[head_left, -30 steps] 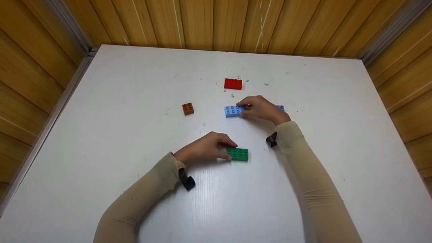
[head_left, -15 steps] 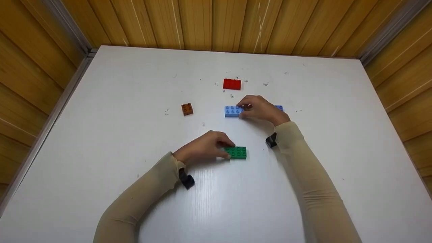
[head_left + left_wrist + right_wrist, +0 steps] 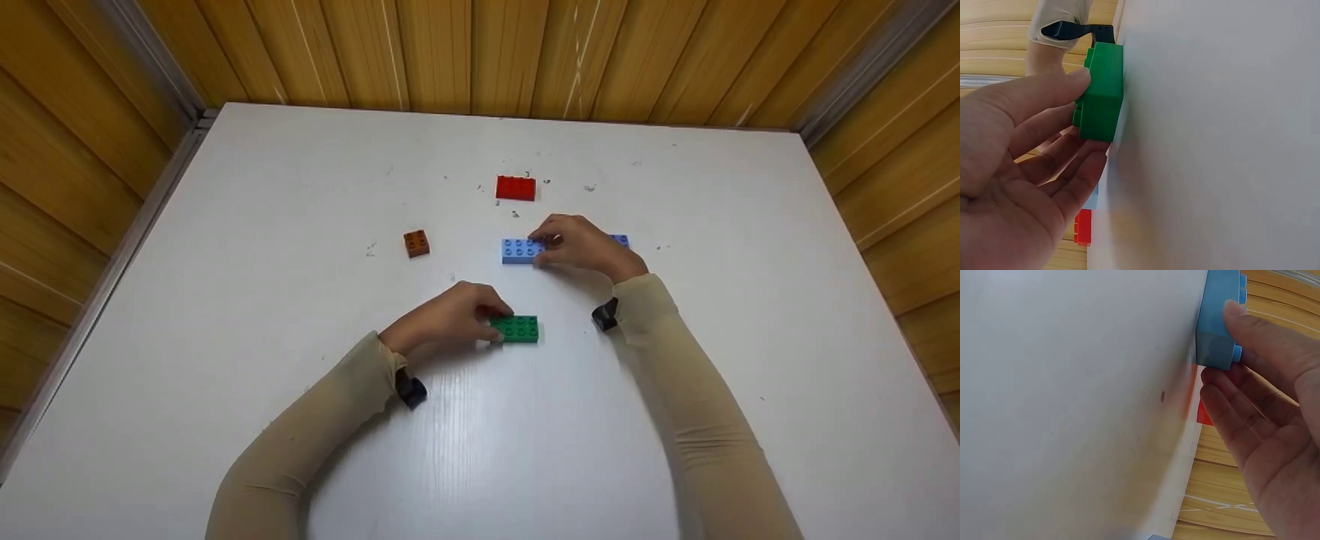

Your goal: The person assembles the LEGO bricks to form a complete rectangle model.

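Note:
With thumb and fingers, my left hand (image 3: 454, 315) pinches the left end of a green toy building brick (image 3: 521, 328), studs up on the white table. The left wrist view shows the thumb on the near side of the green brick (image 3: 1103, 90). Farther back, my right hand (image 3: 581, 246) grips the right end of a light blue brick (image 3: 516, 251). In the right wrist view the thumb lies along the light blue brick (image 3: 1216, 323). Behind that hand a darker blue brick (image 3: 620, 240) shows only in part.
A red brick (image 3: 516, 188) lies toward the back of the table (image 3: 262, 225). To the left sits a smaller brown-orange brick (image 3: 416, 243) with its studs up. Wood-patterned panels (image 3: 435, 52) stand along the back and sides of the table.
My left hand has slid the green brick a little away from me and to the left. The right hand and the light blue brick have barely moved.

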### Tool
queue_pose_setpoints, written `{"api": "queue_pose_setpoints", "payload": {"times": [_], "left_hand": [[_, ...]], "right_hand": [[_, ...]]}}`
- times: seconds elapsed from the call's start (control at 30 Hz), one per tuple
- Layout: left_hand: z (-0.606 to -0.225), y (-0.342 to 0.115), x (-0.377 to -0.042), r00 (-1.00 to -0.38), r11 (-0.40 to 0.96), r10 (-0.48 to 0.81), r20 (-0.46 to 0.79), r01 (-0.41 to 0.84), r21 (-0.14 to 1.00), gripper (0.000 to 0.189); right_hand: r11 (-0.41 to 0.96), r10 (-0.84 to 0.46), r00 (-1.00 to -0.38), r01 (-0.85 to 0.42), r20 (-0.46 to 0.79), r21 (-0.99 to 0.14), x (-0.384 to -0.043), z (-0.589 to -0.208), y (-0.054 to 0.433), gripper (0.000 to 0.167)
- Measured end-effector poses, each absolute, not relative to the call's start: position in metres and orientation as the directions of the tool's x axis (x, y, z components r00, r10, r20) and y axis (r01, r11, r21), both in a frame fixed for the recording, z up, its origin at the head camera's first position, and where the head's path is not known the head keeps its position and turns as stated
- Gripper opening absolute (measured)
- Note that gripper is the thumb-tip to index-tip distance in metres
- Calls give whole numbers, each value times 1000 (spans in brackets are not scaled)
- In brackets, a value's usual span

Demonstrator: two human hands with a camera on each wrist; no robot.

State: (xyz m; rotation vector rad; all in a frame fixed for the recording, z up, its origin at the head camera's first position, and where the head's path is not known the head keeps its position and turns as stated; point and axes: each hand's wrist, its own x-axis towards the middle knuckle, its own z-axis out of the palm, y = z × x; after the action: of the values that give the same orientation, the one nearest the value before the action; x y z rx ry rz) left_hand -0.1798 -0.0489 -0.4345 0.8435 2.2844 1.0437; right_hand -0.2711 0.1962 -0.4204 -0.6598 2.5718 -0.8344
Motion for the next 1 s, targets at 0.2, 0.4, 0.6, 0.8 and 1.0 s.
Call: {"api": "queue_pose_setpoints", "payload": {"times": [0.2, 0.4, 0.6, 0.8, 1.0], "left_hand": [[-432, -51, -185, -703, 551, 688, -180, 344, 761, 34], [-429, -55, -190, -723, 573, 667, -180, 343, 744, 35], [-430, -58, -196, -744, 596, 637, -202, 310, 741, 36], [-429, -59, -200, -762, 608, 612, -214, 280, 743, 37], [-428, -59, -204, -774, 620, 594, -222, 263, 739, 37]], "right_hand": [[712, -532, -827, -322, -181, -624, -270, -421, 199, 40], [725, -518, -832, -303, -200, -618, -268, -420, 200, 39], [739, -503, -834, -280, -225, -612, -266, -419, 200, 40], [742, -505, -831, -280, -233, -608, -264, -418, 202, 40], [738, -511, -830, -289, -225, -610, -261, -417, 206, 40]]}}
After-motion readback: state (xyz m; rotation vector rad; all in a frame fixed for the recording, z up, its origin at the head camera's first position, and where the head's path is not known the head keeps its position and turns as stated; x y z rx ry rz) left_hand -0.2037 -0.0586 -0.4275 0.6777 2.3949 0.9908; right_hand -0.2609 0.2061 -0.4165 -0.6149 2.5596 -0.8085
